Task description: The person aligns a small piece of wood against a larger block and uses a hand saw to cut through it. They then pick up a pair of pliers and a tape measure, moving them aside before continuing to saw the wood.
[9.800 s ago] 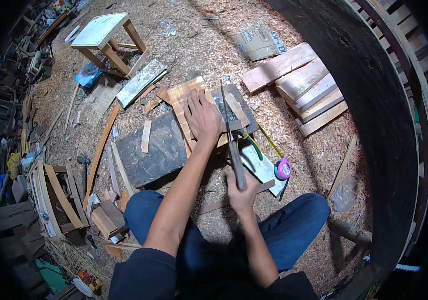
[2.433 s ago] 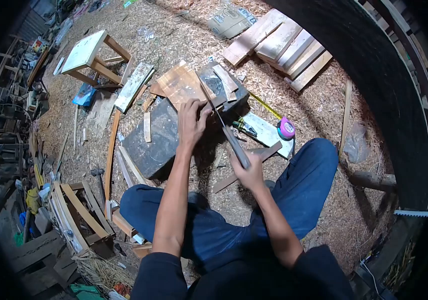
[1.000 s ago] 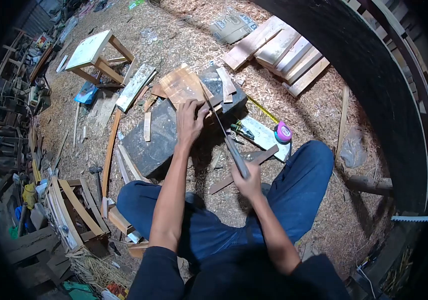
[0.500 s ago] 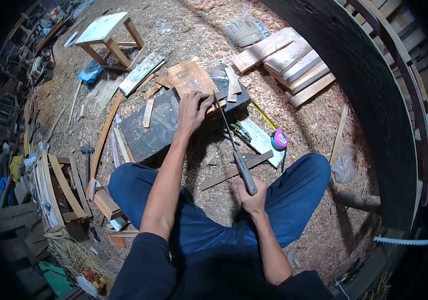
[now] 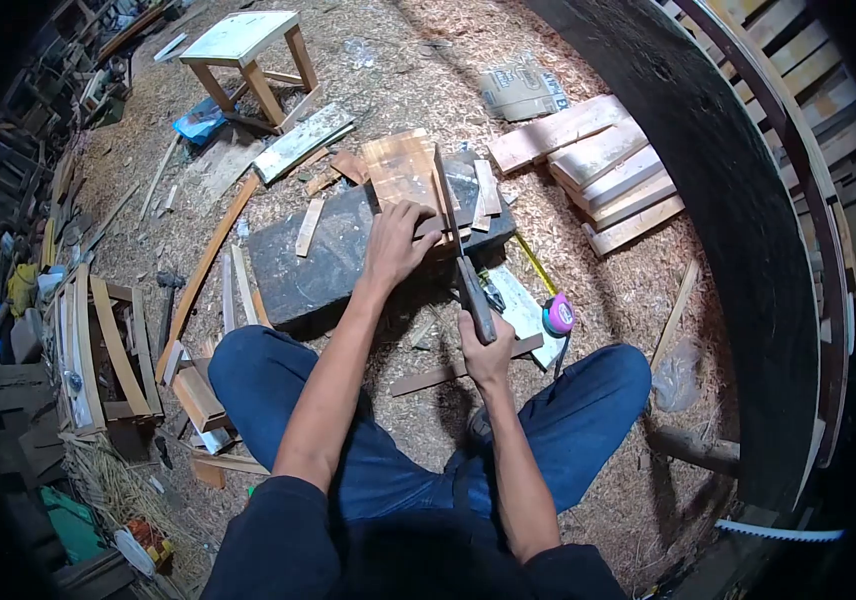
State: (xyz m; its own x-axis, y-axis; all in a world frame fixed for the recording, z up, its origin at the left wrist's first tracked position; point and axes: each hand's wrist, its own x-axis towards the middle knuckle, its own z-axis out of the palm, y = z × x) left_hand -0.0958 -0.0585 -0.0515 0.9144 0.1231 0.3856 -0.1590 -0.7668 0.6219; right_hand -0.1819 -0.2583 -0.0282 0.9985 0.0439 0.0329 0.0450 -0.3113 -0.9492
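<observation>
My right hand (image 5: pixel 486 352) is closed round the handle of a handsaw (image 5: pixel 474 298). The blade points away from me and meets a small dark strip of wood (image 5: pixel 432 226) at the front of a brown board (image 5: pixel 398 168). My left hand (image 5: pixel 395 246) grips that strip just left of the blade, thumb in front and fingers on top. Board and strip rest on a dark, heavy block (image 5: pixel 318 265). Thin wood offcuts (image 5: pixel 310 228) lie on the block too. The exact cut line is hidden by the blade.
A pink tape measure (image 5: pixel 558 316) sits on a pale board (image 5: pixel 520 298) right of the block. Stacked planks (image 5: pixel 613 175) lie at the upper right, near a large dark curved beam (image 5: pixel 738 200). A small stool (image 5: pixel 243 40) stands at the upper left; a hammer (image 5: pixel 168 290) lies left.
My right hand and the saw have moved forward, the blade reaching further past the strip. My left hand keeps its hold. The whole view has shifted slightly.
</observation>
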